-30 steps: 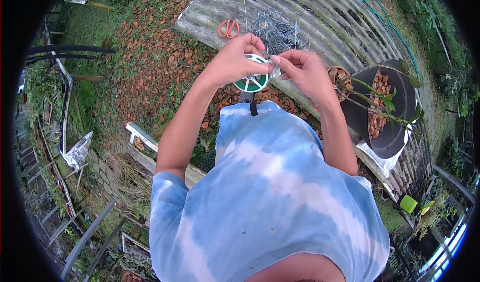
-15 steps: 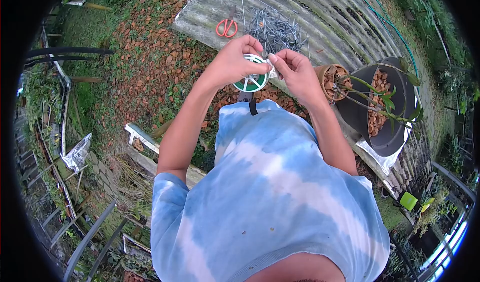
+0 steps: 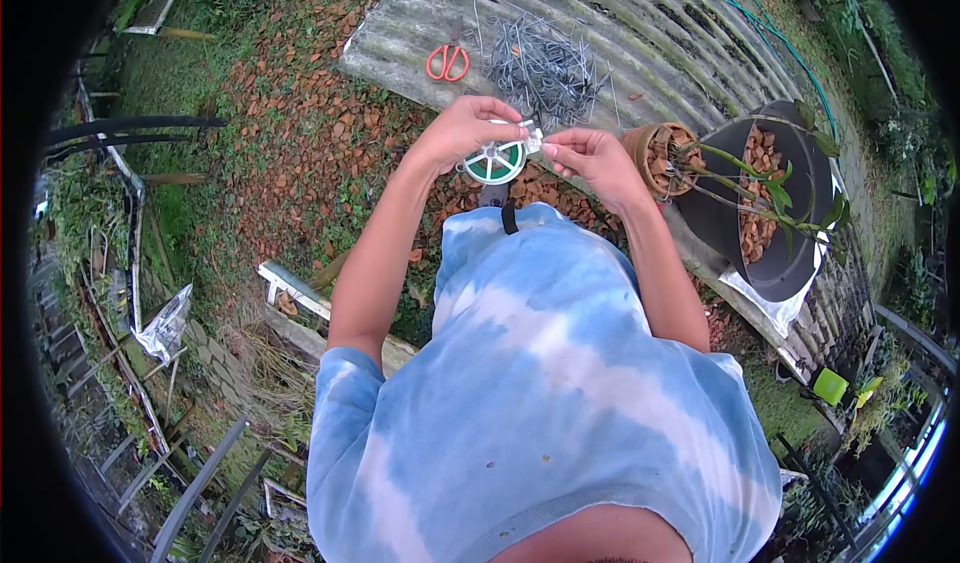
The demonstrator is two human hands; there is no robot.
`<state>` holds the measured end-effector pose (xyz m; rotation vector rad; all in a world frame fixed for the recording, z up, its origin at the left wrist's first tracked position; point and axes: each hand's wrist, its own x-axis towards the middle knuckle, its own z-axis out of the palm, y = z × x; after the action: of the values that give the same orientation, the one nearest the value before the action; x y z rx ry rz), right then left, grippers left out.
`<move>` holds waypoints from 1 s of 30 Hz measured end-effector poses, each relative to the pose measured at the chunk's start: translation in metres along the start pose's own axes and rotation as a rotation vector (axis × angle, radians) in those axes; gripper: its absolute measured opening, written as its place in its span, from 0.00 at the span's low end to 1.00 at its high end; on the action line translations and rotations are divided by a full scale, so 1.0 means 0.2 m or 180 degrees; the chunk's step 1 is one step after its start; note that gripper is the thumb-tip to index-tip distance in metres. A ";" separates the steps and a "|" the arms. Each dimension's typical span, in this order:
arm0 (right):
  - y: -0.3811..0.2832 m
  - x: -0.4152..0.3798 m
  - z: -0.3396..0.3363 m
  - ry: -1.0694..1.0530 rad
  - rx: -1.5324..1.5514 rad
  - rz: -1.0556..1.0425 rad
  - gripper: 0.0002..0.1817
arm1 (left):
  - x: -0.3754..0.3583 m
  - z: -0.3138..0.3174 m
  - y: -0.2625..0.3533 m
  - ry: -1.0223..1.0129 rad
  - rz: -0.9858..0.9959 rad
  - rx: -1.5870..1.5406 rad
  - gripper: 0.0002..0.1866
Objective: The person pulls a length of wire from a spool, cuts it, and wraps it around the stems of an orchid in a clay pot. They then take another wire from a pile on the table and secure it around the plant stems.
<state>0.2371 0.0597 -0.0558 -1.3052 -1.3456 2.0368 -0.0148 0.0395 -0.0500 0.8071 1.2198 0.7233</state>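
Note:
My left hand (image 3: 468, 135) grips a spool of green garden wire (image 3: 494, 167), a white spoked reel with a green winding and a pale cutter tab at its upper right edge. At that tab, my right hand (image 3: 590, 161) pinches with thumb and forefinger; any wire end between them is too fine to see. Just beyond both hands, a heap of thin grey metal wires (image 3: 545, 71) lies on the corrugated sheet. Red-handled scissors (image 3: 447, 63) rest to the left of the heap.
A corrugated sheet (image 3: 420, 23) spans the far side. To the right stand a clay pot (image 3: 655, 158) of bark chips and a large dark pot (image 3: 790, 273) with chips; a leafy plant (image 3: 775, 198) leans across. A green hose (image 3: 770, 33) lies far right.
Both hands and the spool have shifted slightly down in view and a little left. My right fingers have moved just off to the right of the tab, still pinched.

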 end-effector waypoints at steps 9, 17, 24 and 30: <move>0.38 -0.01 -0.15 0.1159 -0.0051 0.0433 0.12 | 0.49 0.02 -0.54 0.0285 -0.0664 -0.0759 0.20; 0.47 -0.16 -0.13 0.1763 0.0519 0.0660 0.11 | 0.95 0.34 -1.01 0.0831 -0.0806 -0.0790 0.20; 0.60 -0.33 -0.12 0.2197 0.0993 0.0642 0.11 | 1.18 0.51 -1.06 0.1248 -0.0440 -0.0541 0.22; 0.54 -0.44 -0.17 0.2516 0.1171 0.0489 0.09 | 1.27 0.53 -1.06 0.1466 -0.0146 0.0673 0.17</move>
<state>0.3295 -0.0363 -0.1100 -1.7820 -0.5045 1.4686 0.1494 0.1228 -0.3443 0.8056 1.7466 0.7757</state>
